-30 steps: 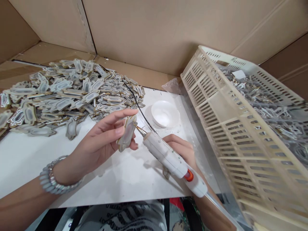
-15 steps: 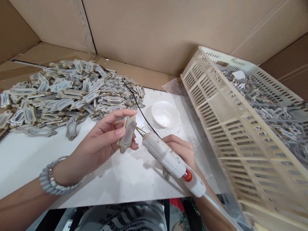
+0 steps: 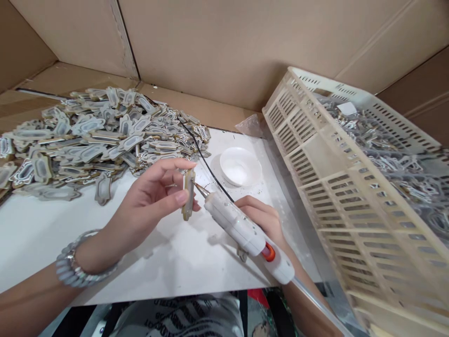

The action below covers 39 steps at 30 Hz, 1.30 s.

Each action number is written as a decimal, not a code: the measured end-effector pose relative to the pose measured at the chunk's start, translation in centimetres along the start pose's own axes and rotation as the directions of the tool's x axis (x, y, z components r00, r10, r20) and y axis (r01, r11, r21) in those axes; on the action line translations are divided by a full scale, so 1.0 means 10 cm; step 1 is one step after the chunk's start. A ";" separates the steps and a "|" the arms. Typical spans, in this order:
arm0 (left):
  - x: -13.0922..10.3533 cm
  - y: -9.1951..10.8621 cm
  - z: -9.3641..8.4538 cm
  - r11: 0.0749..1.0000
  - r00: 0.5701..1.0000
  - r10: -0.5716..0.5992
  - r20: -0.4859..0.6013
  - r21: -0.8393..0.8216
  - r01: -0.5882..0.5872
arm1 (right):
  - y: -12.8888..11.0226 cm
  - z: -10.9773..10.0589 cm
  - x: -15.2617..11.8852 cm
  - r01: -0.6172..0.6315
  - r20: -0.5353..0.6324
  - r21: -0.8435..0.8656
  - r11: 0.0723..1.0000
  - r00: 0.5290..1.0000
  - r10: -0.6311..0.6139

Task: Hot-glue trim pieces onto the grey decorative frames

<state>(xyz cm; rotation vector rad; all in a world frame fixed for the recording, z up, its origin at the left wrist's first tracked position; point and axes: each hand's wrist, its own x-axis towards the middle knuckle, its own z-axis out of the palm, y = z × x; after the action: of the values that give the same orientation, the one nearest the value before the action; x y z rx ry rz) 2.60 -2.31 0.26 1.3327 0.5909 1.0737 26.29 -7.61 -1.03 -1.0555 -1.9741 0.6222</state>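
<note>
Pinched between the thumb and fingers of my left hand (image 3: pixel 154 196) is a small plaque-shaped piece (image 3: pixel 189 194) with a scalloped outline and a yellowish edge, held upright and nearly edge-on. My right hand (image 3: pixel 261 217) is closed around a white hot glue gun (image 3: pixel 235 222) with an orange part, its fingers partly hidden behind the body. The gun's metal nozzle points at the upper part of the piece, touching or very near it. A clear glue stick (image 3: pixel 315 302) sticks out from its rear end.
A large heap of similar pieces (image 3: pixel 94 140) covers the back left of the white table (image 3: pixel 154 271). A white bowl (image 3: pixel 240 166) stands beyond the gun, near a black cord (image 3: pixel 210 171). At right is a cream plastic crate (image 3: pixel 322 154) of metal-looking parts. Cardboard walls (image 3: pixel 210 51) enclose the back.
My left hand has turned the piece from a slanted view to nearly edge-on. The glue gun has shifted slightly left and stays close to it.
</note>
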 end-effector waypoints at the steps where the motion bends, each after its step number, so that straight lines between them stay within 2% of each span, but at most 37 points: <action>1: 0.00 -0.01 -0.01 0.998 0.999 0.035 -0.019 0.053 -0.033 | 0.00 0.00 0.00 -0.002 0.001 0.005 1.000 1.000 0.002; 6: -0.02 -0.02 -0.03 0.939 0.986 0.152 -0.072 0.323 -0.121 | 0.02 0.00 0.01 -0.023 0.035 0.051 0.998 0.999 0.021; 11: 0.02 -0.03 -0.07 0.928 0.986 0.154 -0.065 0.353 -0.122 | 0.06 0.00 0.01 -0.097 0.082 0.106 0.990 0.993 0.089; 13: 0.04 -0.02 -0.09 0.959 0.992 0.112 -0.065 0.269 -0.090 | 0.05 -0.01 0.01 -0.154 0.083 0.128 0.980 0.986 0.144; 16: 0.07 0.03 -0.09 0.999 0.998 -0.006 -0.066 0.051 0.010 | 0.01 -0.04 0.01 -0.292 0.051 0.205 0.934 0.956 0.288; 19: 0.06 0.10 -0.09 0.985 0.988 -0.128 -0.089 -0.126 0.116 | -0.01 -0.09 0.00 -0.384 0.029 0.314 0.868 0.918 0.395; 24: 0.04 0.15 -0.07 0.941 0.980 -0.197 -0.036 -0.289 0.179 | 0.09 -0.12 -0.04 -0.356 -0.059 0.392 0.848 0.910 0.410; 29: 0.03 0.15 -0.08 0.910 0.981 -0.193 -0.006 -0.374 0.177 | 0.19 -0.07 -0.10 -0.401 -0.056 0.415 0.817 0.885 0.463; 33: 0.02 0.14 -0.09 0.898 0.981 -0.196 0.008 -0.400 0.183 | 0.21 -0.02 -0.06 -0.349 -0.231 0.500 0.793 0.828 0.511; 36: 0.03 0.16 -0.10 0.912 0.983 -0.184 -0.011 -0.375 0.167 | 0.19 -0.02 0.02 -0.305 -0.367 0.548 0.779 0.750 0.551; 39: 0.07 0.21 -0.14 0.962 0.985 -0.132 -0.107 -0.254 0.101 | 0.18 -0.03 0.08 -0.301 -0.454 0.564 0.769 0.664 0.593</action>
<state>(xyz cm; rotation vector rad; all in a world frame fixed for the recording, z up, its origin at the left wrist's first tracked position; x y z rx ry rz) 1.08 -1.29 2.13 1.0074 0.5979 1.0996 27.14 -5.96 -1.83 -1.2670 -0.9128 0.8237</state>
